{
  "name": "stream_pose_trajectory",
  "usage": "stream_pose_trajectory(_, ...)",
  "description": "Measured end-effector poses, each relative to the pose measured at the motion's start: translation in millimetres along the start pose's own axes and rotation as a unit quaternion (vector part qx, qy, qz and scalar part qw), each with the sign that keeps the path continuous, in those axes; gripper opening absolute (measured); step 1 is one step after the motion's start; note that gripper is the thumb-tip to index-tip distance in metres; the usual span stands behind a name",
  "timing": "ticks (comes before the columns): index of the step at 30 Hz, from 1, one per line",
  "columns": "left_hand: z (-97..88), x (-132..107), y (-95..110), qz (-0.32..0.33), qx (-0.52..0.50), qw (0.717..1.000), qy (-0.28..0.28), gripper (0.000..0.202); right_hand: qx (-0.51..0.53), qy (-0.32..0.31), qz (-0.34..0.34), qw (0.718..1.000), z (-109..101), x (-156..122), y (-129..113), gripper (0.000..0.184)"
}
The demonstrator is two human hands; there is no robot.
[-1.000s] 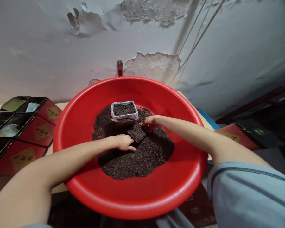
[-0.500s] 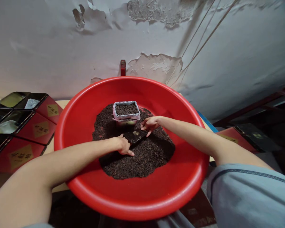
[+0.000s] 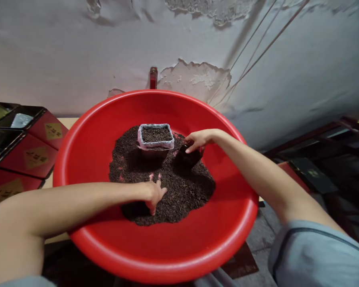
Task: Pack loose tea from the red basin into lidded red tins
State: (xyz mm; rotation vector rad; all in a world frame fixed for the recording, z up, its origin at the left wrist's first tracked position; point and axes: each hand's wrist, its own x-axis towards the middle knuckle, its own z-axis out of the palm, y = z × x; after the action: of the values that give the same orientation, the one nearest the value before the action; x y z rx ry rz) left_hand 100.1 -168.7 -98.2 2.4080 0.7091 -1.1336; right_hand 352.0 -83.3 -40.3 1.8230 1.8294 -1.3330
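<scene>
I have the L hand (image 3: 155,195) w/ fingers spread wide, down at the leaves (image 3: 185,199) (can't tell if any are in its palm). My R hand (image 3: 199,141) grips a dark lid (image 3: 189,158) near its top, tipped up at the R side of the pile. I see the lined tin (image 3: 156,142) upright, leaves up near its rim, beyond the L hand, in the red basin (image 3: 167,268); boxes (image 3: 37,155) are L of it.

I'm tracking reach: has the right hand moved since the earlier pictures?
Yes: against the tub, the right hand has moved rightward and toward the far rim, away from the lined box.
</scene>
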Motion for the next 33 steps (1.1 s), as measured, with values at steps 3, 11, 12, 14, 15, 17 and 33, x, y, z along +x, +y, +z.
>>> stream_pose_trajectory(3,0.7,0.2,0.5,0.027,0.009,1.0,0.01,0.091,-0.208,0.124,0.008,0.97,-3.3,-11.6,-9.0,0.025)
stream_pose_trajectory(11,-32.3,-24.7,-23.4,0.01,-0.03,0.999,0.024,0.047,-0.293,0.312,0.074,0.901,2.2,-14.7,-18.7,0.032)
stream_pose_trajectory(12,-44.0,-33.8,-29.3,0.009,-0.031,0.998,0.063,0.044,-0.281,0.309,0.067,0.906,1.5,-15.3,-18.2,0.028)
stream_pose_trajectory(14,-72.3,-52.7,-42.3,0.009,-0.045,0.988,0.144,0.039,-0.244,0.31,0.045,0.918,-0.5,-16.4,-15.6,0.026)
stream_pose_trajectory(15,-87.6,-61.1,-48.8,0.0,-0.062,0.982,0.176,0.039,-0.22,0.322,0.031,0.92,-1.7,-16.4,-13.5,0.028)
stream_pose_trajectory(17,-116.8,-72.4,-61.2,-0.034,-0.107,0.969,0.221,0.041,-0.159,0.358,0.005,0.92,-4.7,-14.6,-7.8,0.036)
stream_pose_trajectory(33,-124.8,-57.3,-115.6,-0.082,-0.214,0.83,0.508,0.043,0.046,0.299,0.013,0.953,10.0,45.5,22.7,0.014)
